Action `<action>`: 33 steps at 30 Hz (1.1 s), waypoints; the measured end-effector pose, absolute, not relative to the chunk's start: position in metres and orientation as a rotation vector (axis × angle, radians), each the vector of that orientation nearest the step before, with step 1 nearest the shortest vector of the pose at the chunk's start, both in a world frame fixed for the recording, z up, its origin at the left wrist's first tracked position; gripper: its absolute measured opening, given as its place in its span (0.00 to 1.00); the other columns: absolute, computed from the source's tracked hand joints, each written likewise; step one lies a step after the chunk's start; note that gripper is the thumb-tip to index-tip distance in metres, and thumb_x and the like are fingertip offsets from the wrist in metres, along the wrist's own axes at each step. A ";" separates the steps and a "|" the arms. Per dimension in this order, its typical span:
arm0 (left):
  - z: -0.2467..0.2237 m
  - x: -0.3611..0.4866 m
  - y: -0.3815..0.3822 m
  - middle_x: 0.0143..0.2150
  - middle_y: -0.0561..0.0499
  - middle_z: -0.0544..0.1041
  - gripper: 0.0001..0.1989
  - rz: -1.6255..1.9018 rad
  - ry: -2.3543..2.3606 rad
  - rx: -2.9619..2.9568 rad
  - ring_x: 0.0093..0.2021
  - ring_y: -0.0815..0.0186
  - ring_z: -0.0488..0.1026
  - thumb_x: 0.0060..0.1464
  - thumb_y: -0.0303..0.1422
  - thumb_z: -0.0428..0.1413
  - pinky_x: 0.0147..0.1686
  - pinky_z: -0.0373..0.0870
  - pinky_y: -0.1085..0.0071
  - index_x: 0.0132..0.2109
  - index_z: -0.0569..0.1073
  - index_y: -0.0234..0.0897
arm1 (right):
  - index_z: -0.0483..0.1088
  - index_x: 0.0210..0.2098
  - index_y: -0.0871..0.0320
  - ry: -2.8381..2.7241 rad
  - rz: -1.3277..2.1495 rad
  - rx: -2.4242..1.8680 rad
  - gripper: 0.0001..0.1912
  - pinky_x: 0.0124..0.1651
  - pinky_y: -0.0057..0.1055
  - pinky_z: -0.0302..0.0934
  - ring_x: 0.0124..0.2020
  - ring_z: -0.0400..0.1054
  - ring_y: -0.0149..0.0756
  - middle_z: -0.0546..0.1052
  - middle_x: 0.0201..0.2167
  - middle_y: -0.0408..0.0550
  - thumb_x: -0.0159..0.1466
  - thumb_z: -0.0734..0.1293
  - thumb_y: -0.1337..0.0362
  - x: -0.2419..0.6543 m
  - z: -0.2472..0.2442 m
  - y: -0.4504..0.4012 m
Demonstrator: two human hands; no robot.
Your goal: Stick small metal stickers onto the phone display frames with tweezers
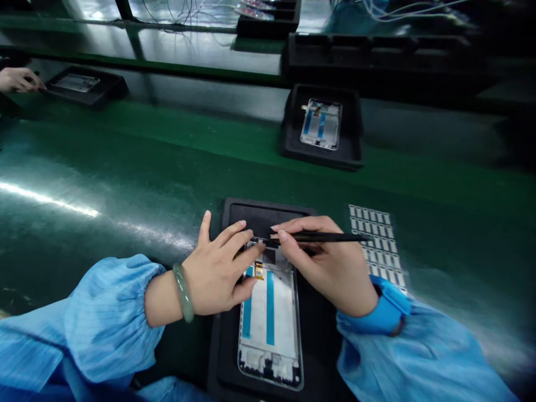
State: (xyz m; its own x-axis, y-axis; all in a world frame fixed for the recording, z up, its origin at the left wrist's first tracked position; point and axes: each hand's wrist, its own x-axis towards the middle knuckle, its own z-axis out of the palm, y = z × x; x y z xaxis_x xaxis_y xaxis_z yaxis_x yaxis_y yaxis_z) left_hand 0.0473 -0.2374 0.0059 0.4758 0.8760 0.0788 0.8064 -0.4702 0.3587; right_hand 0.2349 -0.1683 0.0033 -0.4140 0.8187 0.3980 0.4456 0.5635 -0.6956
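Note:
A phone display frame (268,324) lies face down in a black tray (268,215), showing a white back with blue strips and a small gold flex tab (258,270). My left hand (220,268) rests with spread fingers on the frame's upper end and wears a pale green bangle (183,293). My right hand (322,262) grips black tweezers (330,237), whose tips reach a dark strip (268,242) at the frame's top edge. My fingers partly hide that end of the frame.
A sheet of small label pieces (377,251) lies right of the tray on the green conveyor belt (125,151). Farther along stands another black tray holding a phone frame (321,124). At far left, a co-worker's hand (19,80) sits beside a further tray (86,86).

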 end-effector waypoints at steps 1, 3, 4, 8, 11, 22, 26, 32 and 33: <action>0.006 0.047 -0.237 0.59 0.40 0.64 0.22 0.366 1.433 2.455 0.65 0.53 0.51 0.60 0.38 0.46 0.59 0.27 0.35 0.59 0.62 0.35 | 0.67 0.35 0.56 -2.048 0.662 -1.013 0.02 0.28 0.25 0.70 0.30 0.74 0.34 0.74 0.32 0.45 0.62 0.66 0.66 0.235 0.003 -0.168; 0.006 0.047 -0.237 0.59 0.40 0.65 0.22 0.368 1.429 2.455 0.65 0.52 0.52 0.60 0.38 0.46 0.59 0.27 0.35 0.59 0.62 0.35 | 0.67 0.36 0.56 -2.060 0.688 -1.002 0.02 0.29 0.26 0.70 0.31 0.74 0.35 0.75 0.33 0.45 0.63 0.65 0.66 0.236 0.003 -0.168; 0.006 0.047 -0.237 0.59 0.40 0.65 0.22 0.367 1.429 2.454 0.65 0.52 0.52 0.60 0.38 0.46 0.59 0.27 0.35 0.59 0.62 0.35 | 0.67 0.36 0.56 -2.075 0.690 -0.993 0.02 0.30 0.27 0.70 0.32 0.74 0.35 0.75 0.33 0.45 0.63 0.65 0.66 0.236 0.002 -0.168; 0.005 0.047 -0.237 0.59 0.40 0.65 0.23 0.363 1.429 2.455 0.65 0.52 0.52 0.60 0.38 0.46 0.58 0.28 0.34 0.59 0.62 0.35 | 0.67 0.37 0.55 -2.120 0.601 -0.977 0.03 0.32 0.29 0.70 0.33 0.73 0.36 0.75 0.33 0.45 0.63 0.65 0.67 0.235 -0.001 -0.169; 0.005 0.047 -0.237 0.59 0.40 0.65 0.23 0.372 1.424 2.457 0.65 0.52 0.52 0.60 0.38 0.46 0.59 0.27 0.34 0.59 0.62 0.34 | 0.67 0.36 0.55 -2.078 0.602 -0.996 0.02 0.30 0.28 0.70 0.32 0.74 0.35 0.75 0.33 0.45 0.62 0.66 0.66 0.235 -0.001 -0.170; 0.006 0.047 -0.237 0.59 0.39 0.65 0.23 0.388 1.426 2.441 0.65 0.51 0.52 0.59 0.38 0.46 0.58 0.28 0.34 0.59 0.62 0.35 | 0.66 0.36 0.55 -2.258 0.554 -0.945 0.03 0.33 0.30 0.69 0.30 0.72 0.35 0.75 0.32 0.45 0.62 0.62 0.68 0.230 0.011 -0.166; 0.007 0.047 -0.236 0.59 0.39 0.65 0.22 0.388 1.436 2.441 0.65 0.52 0.52 0.60 0.38 0.45 0.58 0.28 0.34 0.59 0.63 0.35 | 0.66 0.35 0.54 -2.269 0.530 -0.913 0.04 0.34 0.32 0.69 0.33 0.73 0.37 0.75 0.32 0.45 0.63 0.62 0.69 0.229 0.009 -0.168; 0.007 0.046 -0.237 0.59 0.40 0.65 0.23 0.384 1.425 2.449 0.65 0.53 0.52 0.60 0.38 0.46 0.58 0.28 0.35 0.60 0.61 0.35 | 0.66 0.36 0.54 -2.043 0.640 -0.987 0.04 0.36 0.33 0.70 0.35 0.73 0.38 0.75 0.34 0.46 0.62 0.66 0.67 0.236 0.001 -0.171; 0.006 0.046 -0.237 0.59 0.40 0.64 0.23 0.383 1.428 2.450 0.65 0.53 0.52 0.60 0.38 0.46 0.58 0.28 0.34 0.60 0.61 0.35 | 0.66 0.37 0.54 -2.032 0.666 -0.991 0.04 0.34 0.32 0.70 0.35 0.73 0.37 0.75 0.34 0.46 0.62 0.66 0.67 0.237 0.001 -0.171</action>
